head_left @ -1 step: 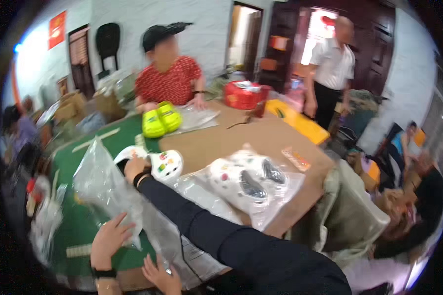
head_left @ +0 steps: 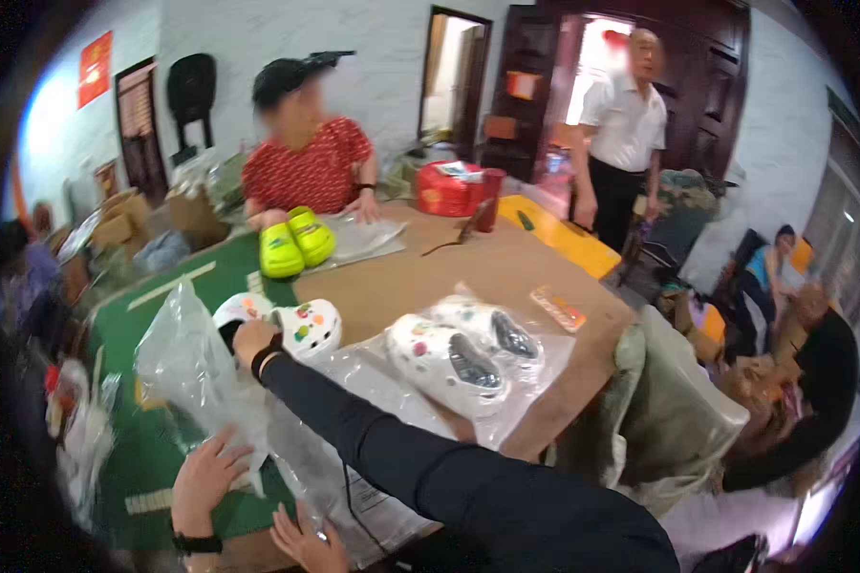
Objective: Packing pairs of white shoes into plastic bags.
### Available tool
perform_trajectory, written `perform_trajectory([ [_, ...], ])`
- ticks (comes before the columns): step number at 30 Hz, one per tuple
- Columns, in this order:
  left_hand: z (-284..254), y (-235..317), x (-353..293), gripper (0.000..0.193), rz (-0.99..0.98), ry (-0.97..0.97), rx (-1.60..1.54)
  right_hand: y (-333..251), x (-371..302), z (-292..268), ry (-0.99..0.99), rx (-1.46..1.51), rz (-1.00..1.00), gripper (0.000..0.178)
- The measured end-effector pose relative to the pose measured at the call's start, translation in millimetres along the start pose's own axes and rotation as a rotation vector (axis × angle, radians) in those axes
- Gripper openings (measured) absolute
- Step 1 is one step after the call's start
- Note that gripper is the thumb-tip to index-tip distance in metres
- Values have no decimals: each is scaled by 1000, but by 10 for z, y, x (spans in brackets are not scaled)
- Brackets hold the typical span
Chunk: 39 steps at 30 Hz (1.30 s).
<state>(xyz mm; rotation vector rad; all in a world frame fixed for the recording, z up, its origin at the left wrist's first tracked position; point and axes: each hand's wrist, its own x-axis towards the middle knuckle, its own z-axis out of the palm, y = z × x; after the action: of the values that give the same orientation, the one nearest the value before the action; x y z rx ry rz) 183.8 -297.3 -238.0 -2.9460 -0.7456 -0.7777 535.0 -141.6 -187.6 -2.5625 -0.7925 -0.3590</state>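
Note:
My left hand (head_left: 208, 482), with a black wristband, is open beside the lower edge of a clear plastic bag (head_left: 186, 349). Whether it touches the plastic I cannot tell. My right hand (head_left: 311, 544) is open low at the table's near edge, its fingers spread; the frame cuts it off. Across in front of them reaches a black-sleeved arm (head_left: 392, 444), apparently a co-worker's. Its hand (head_left: 255, 344) rests at the opening of one of two white clogs (head_left: 311, 328) with colourful charms. Another white pair of clogs (head_left: 440, 368) lies bagged to the right.
Across the table (head_left: 535, 272) a person in red (head_left: 306, 158) has a hand at lime-green clogs (head_left: 296, 242). A red round container (head_left: 449, 186), a red cup (head_left: 488, 199) and an orange packet (head_left: 557, 308) stand or lie on it. A cloth-draped chair (head_left: 678, 411) is at right.
The view has shifted slightly, so the scene sits further left. The black-sleeved hand stays at the white clog. My hands remain open near the table's edge.

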Motion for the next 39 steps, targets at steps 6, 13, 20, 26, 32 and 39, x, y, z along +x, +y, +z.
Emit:
perform_trajectory([
  [6,111,-254,-115,48,-132,-70,-120,-126,-285,-252,75,311,-80,17],
  [13,147,-329,-123,47,-48,-60,-40,65,-193,-499,55,566,188,21],
  [20,-131,-250,-137,55,-55,-66,-39,260,-277,-672,130,671,296,27],
  [26,-72,-197,70,69,-87,-21,-486,979,-369,-1152,342,859,301,22],
  [32,-1001,67,373,96,-126,175,-565,415,-1029,-1932,120,930,-74,25],
  [39,-1232,990,646,55,-172,48,-1042,661,-1478,-2303,245,899,-214,17],
])
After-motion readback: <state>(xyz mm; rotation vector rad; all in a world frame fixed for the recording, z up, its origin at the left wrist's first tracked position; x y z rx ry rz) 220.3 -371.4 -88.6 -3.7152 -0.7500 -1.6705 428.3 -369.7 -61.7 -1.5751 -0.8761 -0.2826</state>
